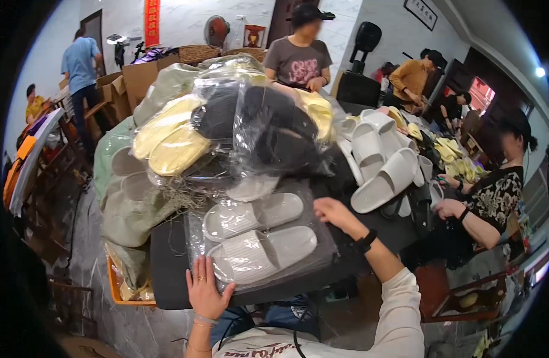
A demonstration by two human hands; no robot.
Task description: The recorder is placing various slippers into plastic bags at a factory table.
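A pair of light grey slippers lies side by side in a clear plastic bag on the dark table in front of me. My left hand rests flat on the bag's near left corner, fingers stretched out beside the slipper's toe end. At the bag's far right edge, my right hand has its fingers curled together; whether they pinch the film is too small to tell. Just beyond the bag, bagged black slippers and bagged yellow slippers are heaped up.
Loose grey slippers are piled on the right, with yellow slippers farther along. Green sacks bulge at the left above an orange crate. Co-workers stand across the table and on the right, one handling a grey slipper.
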